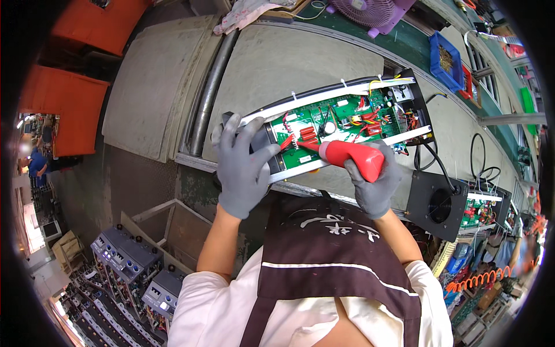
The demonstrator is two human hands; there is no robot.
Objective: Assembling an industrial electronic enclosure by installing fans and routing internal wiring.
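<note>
A long electronic unit (pixel 332 124) lies across the workbench in front of me, with a green circuit board between two pale metal rails. Red, yellow and black wires and several small parts cover the board. My right hand (pixel 376 179), in a grey glove, is wrapped round a red squeeze bottle (pixel 354 155). Its narrow nozzle points left, down at the board beside a row of red components (pixel 309 135). My left hand (pixel 243 165), gloved too, rests with spread fingers on the black end panel (pixel 263 137) at the unit's left end. The nozzle's very tip is hard to make out.
A black fan panel (pixel 437 203) and another open unit (pixel 483 211) stand to the right, with looped black cables. Beyond the bench are a purple fan (pixel 370 10) and a blue bin (pixel 445 61) of small parts. A metal roller (pixel 213 95) crosses at left.
</note>
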